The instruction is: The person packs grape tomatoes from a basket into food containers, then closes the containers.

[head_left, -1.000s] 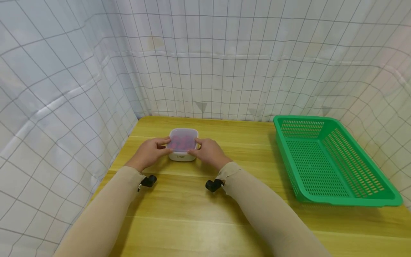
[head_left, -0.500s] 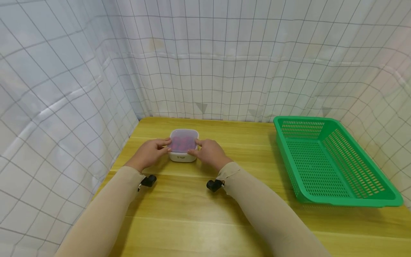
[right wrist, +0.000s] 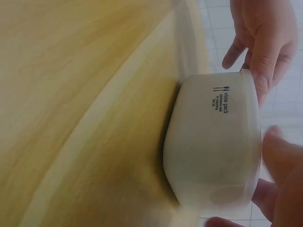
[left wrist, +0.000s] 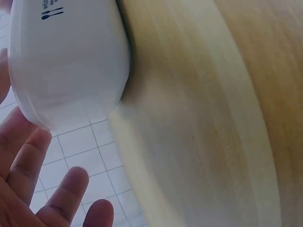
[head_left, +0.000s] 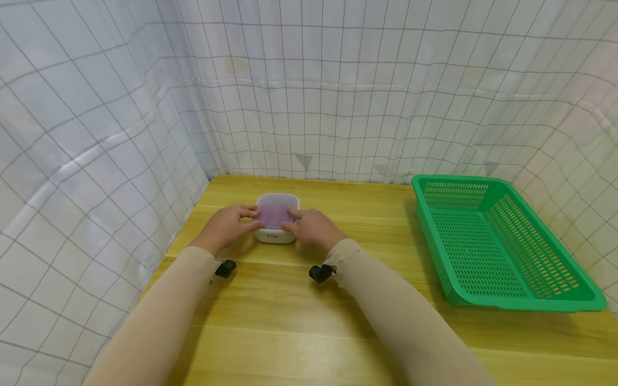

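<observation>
A small white food container point(head_left: 274, 236) with a translucent lid point(head_left: 278, 199) sits on the wooden table; reddish-pink contents show through the lid. My left hand point(head_left: 226, 226) touches the lid's left side with thumb and fingertips. On the opposite side, my right hand point(head_left: 316, 228) rests its thumb and index fingertip on the lid. Dark lettering marks the front wall of the container point(right wrist: 208, 142) in the right wrist view. In the left wrist view, the left fingers point(left wrist: 28, 161) reach the lid's rim at a corner, the outer ones hanging loose beside it.
A green plastic basket point(head_left: 475, 303) with slotted walls stands on the right part of the wooden table point(head_left: 289, 321). White grid-patterned curtain point(head_left: 338, 107) encloses the back and both sides.
Both hands' fingertips have slid slightly inward from the lid's edges onto its top. The container has stayed nearly in place.
</observation>
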A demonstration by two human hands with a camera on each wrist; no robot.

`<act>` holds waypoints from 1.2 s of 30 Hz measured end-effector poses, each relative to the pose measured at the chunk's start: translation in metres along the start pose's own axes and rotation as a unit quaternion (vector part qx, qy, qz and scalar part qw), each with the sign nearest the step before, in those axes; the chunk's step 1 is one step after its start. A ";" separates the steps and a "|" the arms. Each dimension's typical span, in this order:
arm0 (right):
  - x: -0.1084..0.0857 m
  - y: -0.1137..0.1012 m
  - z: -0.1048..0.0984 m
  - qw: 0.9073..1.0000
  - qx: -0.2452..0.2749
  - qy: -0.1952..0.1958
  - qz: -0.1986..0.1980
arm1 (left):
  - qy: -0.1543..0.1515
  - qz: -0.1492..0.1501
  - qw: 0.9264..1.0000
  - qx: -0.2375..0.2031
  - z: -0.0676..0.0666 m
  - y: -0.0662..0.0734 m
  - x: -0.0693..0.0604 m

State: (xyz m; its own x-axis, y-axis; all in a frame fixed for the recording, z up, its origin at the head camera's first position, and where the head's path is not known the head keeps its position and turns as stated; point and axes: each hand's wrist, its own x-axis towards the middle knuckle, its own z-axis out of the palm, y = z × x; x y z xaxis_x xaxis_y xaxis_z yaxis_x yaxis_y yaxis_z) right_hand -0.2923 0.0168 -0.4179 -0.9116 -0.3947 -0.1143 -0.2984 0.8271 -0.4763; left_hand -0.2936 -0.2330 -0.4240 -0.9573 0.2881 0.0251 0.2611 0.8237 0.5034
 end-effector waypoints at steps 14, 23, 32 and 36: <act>0.005 0.005 -0.006 0.994 -0.091 0.005 -0.063 | 0.026 0.001 0.999 0.046 0.005 0.016 0.005; 0.007 0.005 -0.007 0.997 -0.049 0.003 -0.062 | -0.015 -0.008 1.000 0.001 0.006 0.016 0.010; 0.011 0.010 -0.011 0.999 0.024 -0.001 -0.042 | -0.033 -0.011 0.999 -0.005 0.001 0.010 0.011; 0.014 0.014 -0.011 0.999 0.024 -0.006 -0.044 | -0.047 -0.003 0.999 0.001 0.001 0.005 0.014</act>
State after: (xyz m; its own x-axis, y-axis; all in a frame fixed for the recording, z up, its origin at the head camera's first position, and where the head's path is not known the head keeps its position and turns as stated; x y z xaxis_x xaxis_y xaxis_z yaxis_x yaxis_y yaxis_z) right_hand -0.3126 0.0270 -0.4161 -0.8790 -0.4701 -0.0800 -0.3633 0.7687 -0.5264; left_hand -0.3053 -0.2241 -0.4219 -0.9428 0.3281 -0.0591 0.2560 0.8259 0.5023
